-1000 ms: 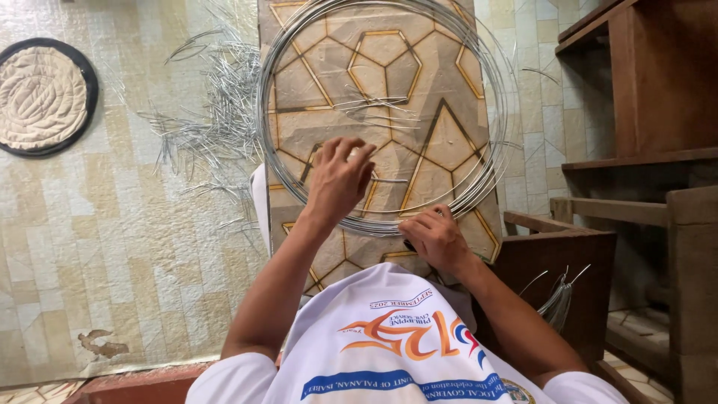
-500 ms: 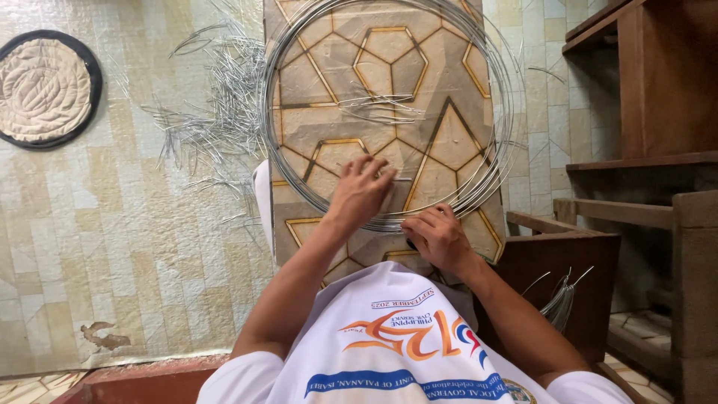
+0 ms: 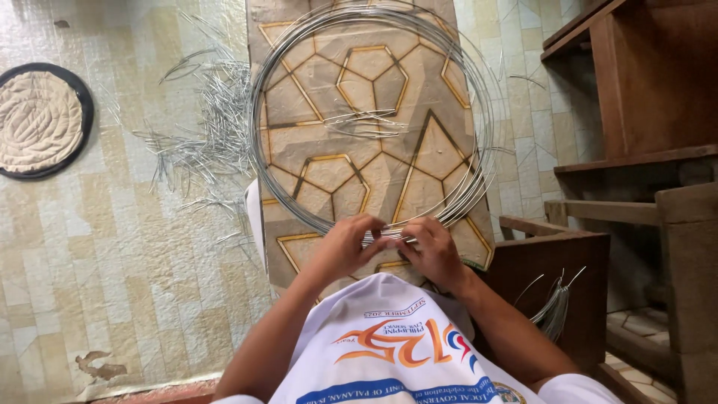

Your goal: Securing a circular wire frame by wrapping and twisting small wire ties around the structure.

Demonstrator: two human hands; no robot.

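Note:
A large coil of thin silver wire [image 3: 479, 97] lies on a board covered in tan patterned sheet with gold hexagon lines [image 3: 374, 150]. My left hand [image 3: 345, 247] and my right hand [image 3: 432, 251] meet at the coil's near edge, both pinching the wire strands between fingers and thumbs. A few short cut wire pieces [image 3: 359, 120] rest on the board inside the coil. My white printed shirt fills the bottom of the view.
Several cut wire pieces [image 3: 202, 142] are scattered on the tiled floor to the left. A round woven mat with a dark rim [image 3: 37, 120] lies far left. A wooden chair arm with a wire bundle [image 3: 557, 307] and wooden shelving [image 3: 643, 97] stand at right.
My left hand came down from the middle of the board to the coil's near edge, joining my right hand on the wire. The view shifted slightly downward.

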